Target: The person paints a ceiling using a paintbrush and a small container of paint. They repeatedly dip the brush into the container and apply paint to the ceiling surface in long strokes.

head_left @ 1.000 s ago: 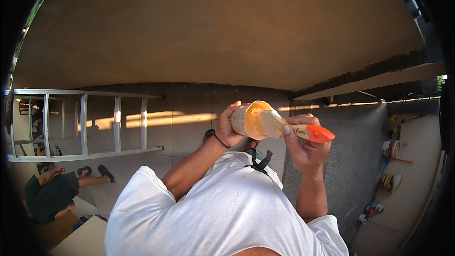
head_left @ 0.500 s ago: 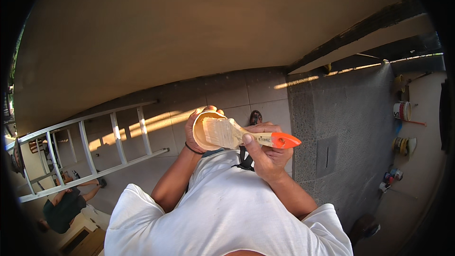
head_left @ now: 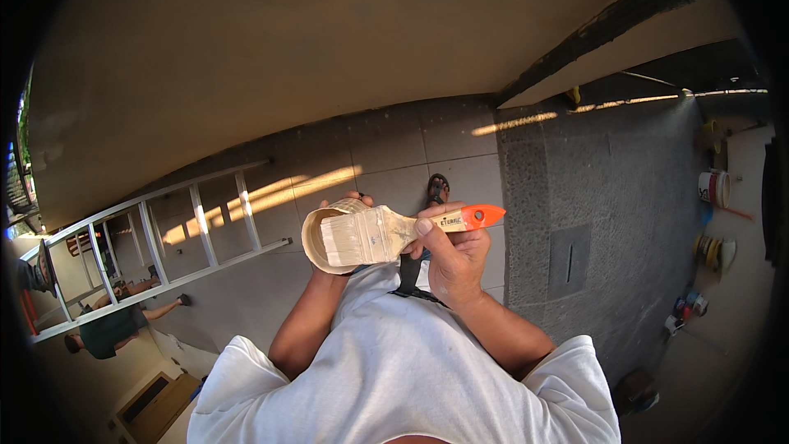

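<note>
My right hand (head_left: 450, 259) grips a flat paintbrush (head_left: 386, 233) by its wooden handle, which ends in an orange tip. The pale bristles point left and lie over the mouth of a small round container (head_left: 322, 238). My left hand (head_left: 345, 205) holds that container from behind, and only its fingers show above the rim. Both hands are raised in front of my white shirt. Far below lies a tiled floor.
A metal ladder (head_left: 148, 238) lies slanted at the left. A person in a green top (head_left: 107, 330) is lower left. A beige wall (head_left: 246, 49) fills the top. A sandal (head_left: 438, 189) lies on the tiles. Paint cans (head_left: 713, 187) and small items stand at the right.
The view has swung, so the ladder and floor sit differently. The brush has come to lie flatter across the container mouth, and both hands hold as before.
</note>
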`<state>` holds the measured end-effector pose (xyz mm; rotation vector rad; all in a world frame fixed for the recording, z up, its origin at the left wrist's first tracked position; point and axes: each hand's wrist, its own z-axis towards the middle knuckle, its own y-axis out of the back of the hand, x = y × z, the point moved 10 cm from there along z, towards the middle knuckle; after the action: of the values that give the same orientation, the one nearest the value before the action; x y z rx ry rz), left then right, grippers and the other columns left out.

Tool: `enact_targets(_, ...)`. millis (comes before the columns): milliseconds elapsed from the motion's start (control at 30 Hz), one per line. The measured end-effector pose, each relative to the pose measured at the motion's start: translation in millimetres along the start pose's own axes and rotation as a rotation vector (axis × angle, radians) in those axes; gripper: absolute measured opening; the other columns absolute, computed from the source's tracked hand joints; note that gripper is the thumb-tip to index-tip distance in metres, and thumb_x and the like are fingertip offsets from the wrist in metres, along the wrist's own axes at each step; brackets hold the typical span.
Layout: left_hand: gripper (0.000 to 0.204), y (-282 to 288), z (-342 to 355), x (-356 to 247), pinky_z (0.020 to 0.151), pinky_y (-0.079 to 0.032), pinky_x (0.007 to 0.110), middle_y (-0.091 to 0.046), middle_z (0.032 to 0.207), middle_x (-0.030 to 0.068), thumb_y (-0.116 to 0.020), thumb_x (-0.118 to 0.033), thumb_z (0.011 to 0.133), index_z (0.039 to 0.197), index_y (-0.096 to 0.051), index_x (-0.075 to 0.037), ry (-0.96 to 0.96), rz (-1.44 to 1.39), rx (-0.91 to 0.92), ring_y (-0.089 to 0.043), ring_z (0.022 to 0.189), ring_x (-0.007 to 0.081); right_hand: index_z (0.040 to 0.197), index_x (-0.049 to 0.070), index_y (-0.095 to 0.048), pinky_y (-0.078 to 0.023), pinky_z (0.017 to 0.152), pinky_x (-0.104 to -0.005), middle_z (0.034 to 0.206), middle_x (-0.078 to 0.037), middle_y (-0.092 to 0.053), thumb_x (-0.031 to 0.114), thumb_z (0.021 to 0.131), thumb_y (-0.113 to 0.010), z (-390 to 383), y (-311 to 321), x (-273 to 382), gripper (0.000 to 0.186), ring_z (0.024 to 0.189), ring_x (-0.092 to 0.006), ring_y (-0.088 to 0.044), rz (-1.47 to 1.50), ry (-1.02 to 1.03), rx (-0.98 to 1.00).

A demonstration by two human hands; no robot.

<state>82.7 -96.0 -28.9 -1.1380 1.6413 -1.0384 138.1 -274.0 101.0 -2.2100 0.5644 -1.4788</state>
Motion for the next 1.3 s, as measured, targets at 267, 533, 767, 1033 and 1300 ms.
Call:
enact_targets(267, 0.056, -18, 17, 25, 0.104, -0.055, 0.053, -0.062, 0.133, 0.0164, -0.044, -0.053, 0.109, 0.134, -0.059, -0.006, 0.056, -0.121, 0.049, -0.063, 0.123, 0.0355, 0.103, -0.002, -0.065, -0.053, 0.053, -0.0288, 0.076, -0.01, -0.068, 0.011, 0.099, -0.069, 3, 17, 5, 0.014, 0.06, -0.016, -0.064, 0.125, -0.084, -0.08)
enact_targets(533, 0.052, -22, 43, 19, 0.107, -0.051, 0.053, -0.064, 0.131, 0.0176, -0.051, -0.05, 0.105, 0.131, -0.062, -0.006, 0.12, -0.18, 0.082, -0.062, 0.124, 0.0334, 0.1, 0.0, -0.066, -0.053, 0.053, -0.0282, 0.078, -0.009, -0.068, 0.021, 0.102, -0.068, 2, 10, 8, 0.021, 0.061, -0.0137, -0.063, 0.164, -0.128, -0.185)
enact_targets(767, 0.05, -32, 54, 5, 0.109, -0.05, 0.055, -0.066, 0.132, 0.021, -0.057, -0.046, 0.103, 0.13, -0.065, -0.005, 0.188, -0.279, 0.141, -0.062, 0.127, 0.0378, 0.096, 0.002, -0.064, -0.055, 0.054, -0.0267, 0.081, -0.013, -0.07, 0.033, 0.102, -0.069, 5, -2, -3, 0.032, 0.065, -0.0156, -0.067, 0.203, -0.152, -0.26)
enact_targets(1033, 0.054, -29, 51, -12, 0.102, -0.055, 0.051, -0.065, 0.129, 0.0223, -0.049, -0.048, 0.106, 0.131, -0.062, -0.002, 0.187, -0.241, 0.059, -0.064, 0.12, 0.0399, 0.094, 0.008, -0.067, -0.055, 0.055, -0.0222, 0.081, -0.008, -0.072, 0.039, 0.106, -0.063, 7, -24, -41, 0.034, 0.065, -0.0126, -0.068, 0.396, -0.346, -0.222)
enact_targets(1300, 0.058, -56, 58, -17, 0.102, -0.056, 0.052, -0.066, 0.133, 0.0222, -0.047, -0.05, 0.105, 0.134, -0.062, -0.002, 0.178, -0.227, 0.159, -0.064, 0.123, 0.0376, 0.104, 0.006, -0.069, -0.06, 0.057, -0.0241, 0.088, -0.013, -0.072, 0.036, 0.106, -0.062, 18, -38, -53, 0.03, 0.07, -0.0154, -0.071, 0.634, -0.485, -0.08)
